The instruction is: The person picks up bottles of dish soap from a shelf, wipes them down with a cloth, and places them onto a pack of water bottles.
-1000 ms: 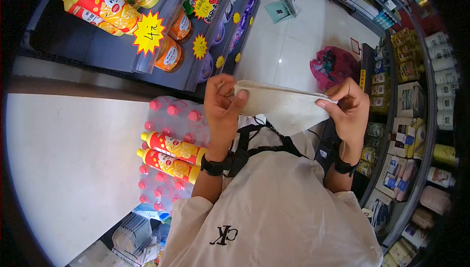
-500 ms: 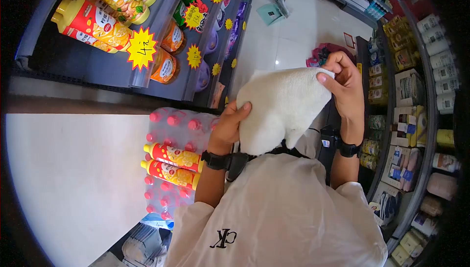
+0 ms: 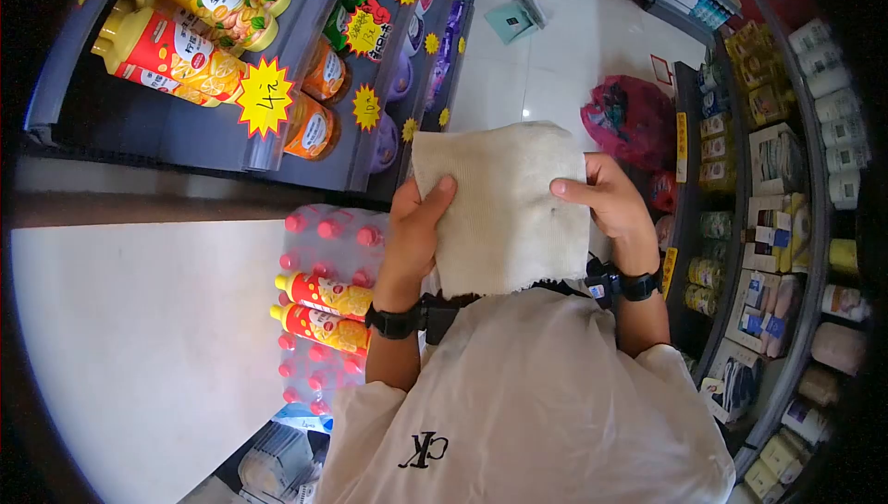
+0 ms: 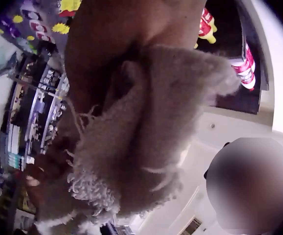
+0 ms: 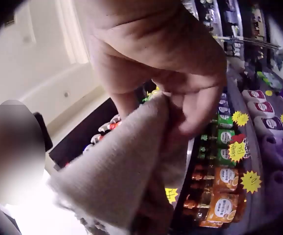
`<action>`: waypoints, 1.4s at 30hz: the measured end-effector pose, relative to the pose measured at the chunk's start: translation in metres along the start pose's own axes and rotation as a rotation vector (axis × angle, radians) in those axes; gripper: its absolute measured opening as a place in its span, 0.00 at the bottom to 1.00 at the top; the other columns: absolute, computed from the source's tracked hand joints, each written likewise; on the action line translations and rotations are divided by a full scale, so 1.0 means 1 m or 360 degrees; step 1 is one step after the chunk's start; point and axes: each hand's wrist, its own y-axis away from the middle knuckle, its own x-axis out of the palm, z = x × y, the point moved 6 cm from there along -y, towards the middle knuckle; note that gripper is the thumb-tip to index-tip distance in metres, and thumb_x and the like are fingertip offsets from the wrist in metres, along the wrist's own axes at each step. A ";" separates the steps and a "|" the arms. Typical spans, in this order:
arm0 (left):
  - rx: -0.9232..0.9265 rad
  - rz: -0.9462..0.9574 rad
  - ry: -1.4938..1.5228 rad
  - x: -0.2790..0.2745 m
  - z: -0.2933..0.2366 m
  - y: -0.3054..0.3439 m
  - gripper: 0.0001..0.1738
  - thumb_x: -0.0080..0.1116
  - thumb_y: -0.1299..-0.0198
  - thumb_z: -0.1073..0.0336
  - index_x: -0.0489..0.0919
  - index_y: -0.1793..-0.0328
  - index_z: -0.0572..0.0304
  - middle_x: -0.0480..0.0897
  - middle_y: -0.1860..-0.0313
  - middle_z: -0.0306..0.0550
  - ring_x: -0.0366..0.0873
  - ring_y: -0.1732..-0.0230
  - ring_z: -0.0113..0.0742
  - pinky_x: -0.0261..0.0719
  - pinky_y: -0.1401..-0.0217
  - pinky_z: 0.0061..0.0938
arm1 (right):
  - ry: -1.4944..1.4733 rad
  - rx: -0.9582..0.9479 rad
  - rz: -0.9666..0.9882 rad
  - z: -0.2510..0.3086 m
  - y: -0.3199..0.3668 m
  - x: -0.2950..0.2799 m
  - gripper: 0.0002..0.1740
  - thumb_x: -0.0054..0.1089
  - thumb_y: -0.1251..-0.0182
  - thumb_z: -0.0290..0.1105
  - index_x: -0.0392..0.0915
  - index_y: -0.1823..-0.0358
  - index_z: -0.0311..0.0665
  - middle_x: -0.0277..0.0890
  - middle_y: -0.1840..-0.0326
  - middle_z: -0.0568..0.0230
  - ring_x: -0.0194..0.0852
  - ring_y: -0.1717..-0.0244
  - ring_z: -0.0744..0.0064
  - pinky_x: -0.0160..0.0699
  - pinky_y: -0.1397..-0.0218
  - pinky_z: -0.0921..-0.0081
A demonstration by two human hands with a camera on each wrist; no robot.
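An off-white ribbed cloth [image 3: 504, 217] is spread out in front of the chest, roughly square, its lower edge fuzzy and frayed. My left hand [image 3: 416, 227] pinches its left side, thumb on the near face and fingers behind it. On the opposite side my right hand [image 3: 618, 199] grips it the same way. Up close in the left wrist view, the cloth [image 4: 131, 132] hangs in folds with loose threads along its end. The right wrist view has the cloth [image 5: 122, 166] between thumb and fingers of the right hand [image 5: 166, 73].
Shelves of bottles [image 3: 185, 51] with yellow price tags stand at the upper left. Below them are a white panel [image 3: 139, 347] and shrink-wrapped bottles [image 3: 328, 236]. A pink bag [image 3: 634, 125] lies on the tiled floor ahead. Packed shelves [image 3: 768, 227] line the right.
The cloth was stretched between both hands, swung round with the right hand higher, and now faces up flat and square. The right hand has come lower, and both hands hold its sides.
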 end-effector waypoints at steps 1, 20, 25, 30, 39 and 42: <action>0.0017 0.0002 -0.0174 -0.001 -0.004 0.001 0.17 0.50 0.30 0.64 0.74 0.39 0.64 0.81 0.50 0.39 0.78 0.52 0.26 0.76 0.48 0.24 | -0.0004 -0.0014 -0.0007 0.001 0.001 -0.002 0.18 0.69 0.42 0.33 0.81 0.55 0.27 0.84 0.61 0.63 0.80 0.63 0.79 0.76 0.54 0.80; 0.0266 -0.0130 0.0035 -0.009 -0.010 0.011 0.20 0.60 0.41 0.74 0.75 0.41 0.67 0.82 0.51 0.46 0.80 0.52 0.34 0.77 0.49 0.28 | -0.0329 -0.0378 -0.0110 0.030 0.015 -0.001 0.21 0.58 0.37 0.28 0.74 0.43 0.29 0.81 0.51 0.64 0.77 0.52 0.78 0.72 0.47 0.79; 0.0486 0.0342 0.0282 0.006 -0.032 0.020 0.10 0.50 0.52 0.81 0.82 0.76 0.62 0.80 0.64 0.50 0.76 0.61 0.39 0.71 0.57 0.24 | -0.0143 -0.0837 0.0241 0.055 0.022 0.009 0.07 0.54 0.43 0.20 0.82 0.67 0.32 0.81 0.65 0.60 0.76 0.67 0.73 0.70 0.55 0.80; 0.0507 0.0370 0.0089 -0.003 -0.035 0.013 0.08 0.47 0.51 0.79 0.78 0.73 0.64 0.78 0.65 0.48 0.74 0.62 0.36 0.69 0.58 0.23 | 0.0034 -0.0841 0.0390 0.061 0.018 0.016 0.13 0.52 0.39 0.33 0.80 0.72 0.29 0.75 0.69 0.56 0.71 0.66 0.69 0.63 0.58 0.76; 0.0358 -0.0032 -0.0501 0.000 -0.031 0.009 0.10 0.61 0.48 0.76 0.72 0.62 0.59 0.72 0.61 0.40 0.69 0.56 0.31 0.66 0.49 0.22 | 0.0422 -0.0675 -0.0197 0.038 0.008 0.009 0.17 0.66 0.38 0.38 0.68 0.67 0.36 0.63 0.66 0.68 0.62 0.60 0.75 0.57 0.52 0.80; 0.0579 -0.0138 -0.0701 0.001 -0.034 0.010 0.17 0.65 0.52 0.78 0.71 0.58 0.59 0.72 0.60 0.40 0.69 0.54 0.31 0.65 0.46 0.22 | -0.0188 -0.0420 -0.0293 0.028 0.010 0.013 0.33 0.72 0.49 0.22 0.64 0.42 0.36 0.72 0.53 0.62 0.71 0.50 0.71 0.71 0.45 0.75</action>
